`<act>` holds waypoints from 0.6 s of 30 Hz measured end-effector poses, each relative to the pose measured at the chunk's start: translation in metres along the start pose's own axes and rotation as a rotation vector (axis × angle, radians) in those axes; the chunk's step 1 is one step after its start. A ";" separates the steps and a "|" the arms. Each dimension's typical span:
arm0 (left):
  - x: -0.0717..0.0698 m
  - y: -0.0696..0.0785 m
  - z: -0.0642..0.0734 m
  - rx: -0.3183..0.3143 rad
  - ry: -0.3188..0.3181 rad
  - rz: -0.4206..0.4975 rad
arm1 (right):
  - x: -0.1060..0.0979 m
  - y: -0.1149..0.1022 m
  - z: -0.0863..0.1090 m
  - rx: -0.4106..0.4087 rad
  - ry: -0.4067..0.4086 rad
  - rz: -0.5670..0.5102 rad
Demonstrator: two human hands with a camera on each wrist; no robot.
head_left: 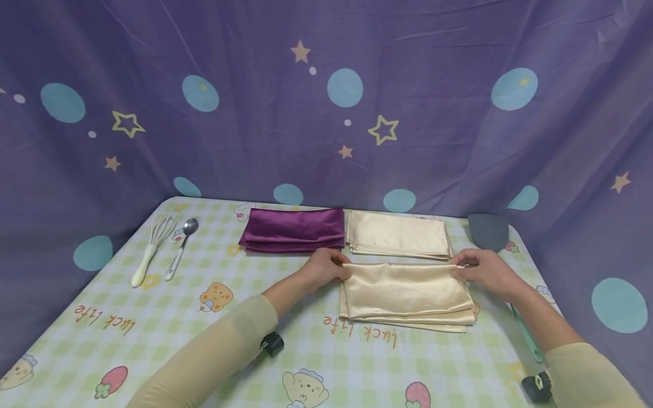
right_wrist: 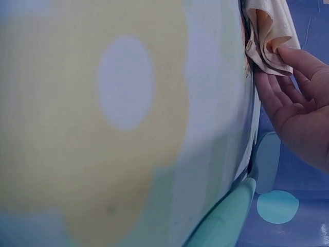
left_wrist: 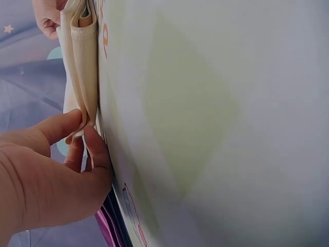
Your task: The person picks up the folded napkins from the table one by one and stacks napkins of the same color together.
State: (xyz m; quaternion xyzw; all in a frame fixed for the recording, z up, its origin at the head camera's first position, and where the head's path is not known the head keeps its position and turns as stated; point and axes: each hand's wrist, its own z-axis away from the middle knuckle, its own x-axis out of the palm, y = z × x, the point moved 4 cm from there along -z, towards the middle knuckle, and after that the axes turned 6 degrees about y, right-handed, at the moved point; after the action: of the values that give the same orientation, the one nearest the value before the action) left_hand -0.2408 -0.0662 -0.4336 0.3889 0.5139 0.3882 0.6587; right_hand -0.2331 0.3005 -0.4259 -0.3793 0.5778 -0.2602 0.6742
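A folded cream satin cloth (head_left: 408, 292) lies in layers on the table, its far edge between both hands. My left hand (head_left: 325, 267) pinches its far left corner between thumb and fingers; the left wrist view shows the cloth's fold (left_wrist: 82, 67) at the fingertips. At the far right corner my right hand (head_left: 484, 272) pinches the cloth, thumb on top and fingers beneath, as the right wrist view shows. Just behind it lie a second folded cream cloth (head_left: 398, 233) and, to the left, a folded purple satin cloth (head_left: 295, 228).
On the left are a whisk (head_left: 155, 243) and a spoon (head_left: 182, 246). A spatula with a grey head (head_left: 488, 231) and green handle (head_left: 528, 337) lies at the right, partly under my right arm. The checked tablecloth (head_left: 245, 317) meets a purple curtain (head_left: 255, 147) behind.
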 end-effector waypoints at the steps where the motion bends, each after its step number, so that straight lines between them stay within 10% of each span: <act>1: 0.000 0.000 0.000 0.003 0.000 0.006 | 0.000 0.000 0.000 0.005 0.001 -0.004; 18: 0.003 0.005 0.000 0.026 0.043 0.113 | -0.002 0.012 -0.001 0.091 -0.023 -0.130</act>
State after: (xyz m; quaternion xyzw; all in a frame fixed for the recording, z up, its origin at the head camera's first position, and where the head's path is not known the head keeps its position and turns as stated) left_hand -0.2405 -0.0618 -0.4305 0.4175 0.5103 0.4263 0.6193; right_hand -0.2354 0.3082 -0.4344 -0.3882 0.5318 -0.3251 0.6789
